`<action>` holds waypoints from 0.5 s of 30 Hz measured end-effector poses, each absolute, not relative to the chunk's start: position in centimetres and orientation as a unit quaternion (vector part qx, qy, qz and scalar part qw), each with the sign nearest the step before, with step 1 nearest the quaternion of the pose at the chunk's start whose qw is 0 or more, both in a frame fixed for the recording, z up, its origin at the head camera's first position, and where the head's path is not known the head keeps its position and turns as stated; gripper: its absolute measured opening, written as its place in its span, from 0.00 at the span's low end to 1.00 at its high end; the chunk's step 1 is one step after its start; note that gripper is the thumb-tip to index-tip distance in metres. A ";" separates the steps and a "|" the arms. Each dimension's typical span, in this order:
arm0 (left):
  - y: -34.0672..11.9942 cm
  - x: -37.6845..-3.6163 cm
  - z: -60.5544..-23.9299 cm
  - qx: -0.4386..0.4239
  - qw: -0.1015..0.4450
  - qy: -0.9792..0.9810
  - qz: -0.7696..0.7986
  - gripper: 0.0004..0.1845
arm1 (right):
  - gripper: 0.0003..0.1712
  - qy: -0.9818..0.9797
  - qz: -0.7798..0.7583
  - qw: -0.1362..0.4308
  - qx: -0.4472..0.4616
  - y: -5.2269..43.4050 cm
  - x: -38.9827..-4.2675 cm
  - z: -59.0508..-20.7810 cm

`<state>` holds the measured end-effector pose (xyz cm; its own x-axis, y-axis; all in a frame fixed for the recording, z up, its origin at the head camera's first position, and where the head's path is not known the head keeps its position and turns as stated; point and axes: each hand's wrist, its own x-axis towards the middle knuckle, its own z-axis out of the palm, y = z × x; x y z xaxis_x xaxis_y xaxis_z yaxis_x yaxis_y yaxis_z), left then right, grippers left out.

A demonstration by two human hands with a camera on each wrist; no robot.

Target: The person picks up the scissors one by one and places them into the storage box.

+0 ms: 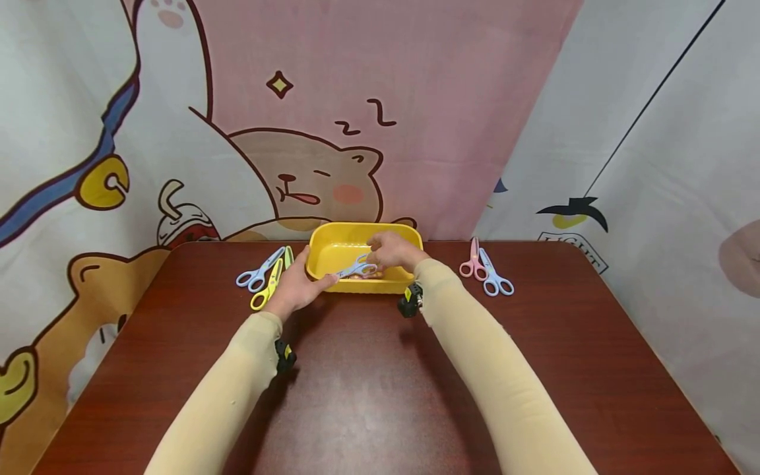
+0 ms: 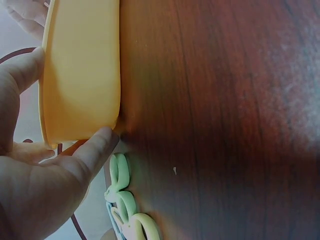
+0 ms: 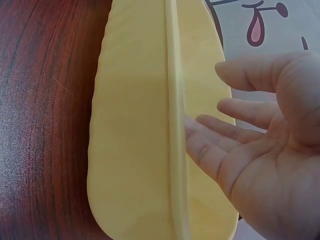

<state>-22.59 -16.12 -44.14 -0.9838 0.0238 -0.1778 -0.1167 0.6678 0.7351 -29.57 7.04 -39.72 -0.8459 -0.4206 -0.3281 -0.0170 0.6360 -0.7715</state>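
I see pale-blue looped scissors [image 1: 357, 268] inside a yellow rectangular plastic bin [image 1: 368, 287], at 12 o'clock on the brown table [image 1: 356, 382]. The left hand [image 1: 299, 284] clasps the bin's 9-o'clock end; the right hand [image 1: 392, 251], fingers loosely apart, reaches in. Outside, 3 pastel scissors [image 1: 272, 285] lie at 9 o'clock.

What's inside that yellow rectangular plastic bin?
Light-blue plastic scissors show, with something pink partly visible beneath. The right hand and bin's near wall hide whatever lies behind them.

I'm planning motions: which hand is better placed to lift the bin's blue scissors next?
Probably the right hand: it reaches over the yellow bin, close to the blue scissors, while the left hand grips the bin's side.
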 end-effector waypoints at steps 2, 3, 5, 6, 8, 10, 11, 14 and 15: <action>-16.2 -22.6 -44.1 -0.023 0.086 0.909 0.407 0.56 | 0.32 0.870 -0.405 0.249 -0.127 7.1 -29.5 -39.6; -16.2 -22.5 -44.1 -0.022 0.087 0.909 0.408 0.56 | 0.32 0.870 -0.405 0.250 -0.128 7.1 -29.5 -39.5; -16.2 -22.5 -44.1 -0.023 0.088 0.908 0.409 0.56 | 0.31 0.868 -0.409 0.251 -0.129 7.2 -29.4 -39.4; -16.2 -22.5 -44.1 -0.024 0.089 0.908 0.409 0.56 | 0.31 0.867 -0.412 0.251 -0.130 7.2 -29.3 -39.4; -16.2 -22.5 -44.1 -0.025 0.089 0.908 0.410 0.56 | 0.31 0.866 -0.413 0.247 -0.133 7.3 -29.2 -39.3; -16.3 -22.5 -44.1 -0.024 0.089 0.909 0.406 0.56 | 0.30 0.864 -0.418 0.244 -0.138 7.5 -29.2 -39.3; -16.2 -22.4 -44.1 -0.025 0.088 0.909 0.407 0.56 | 0.30 0.863 -0.420 0.243 -0.138 7.6 -29.1 -39.3; -16.2 -22.4 -44.0 -0.024 0.088 0.910 0.404 0.56 | 0.30 0.858 -0.430 0.243 -0.138 7.8 -29.1 -39.2; -16.2 -22.5 -44.0 -0.023 0.088 0.911 0.402 0.56 | 0.30 0.857 -0.433 0.243 -0.137 7.9 -29.1 -39.1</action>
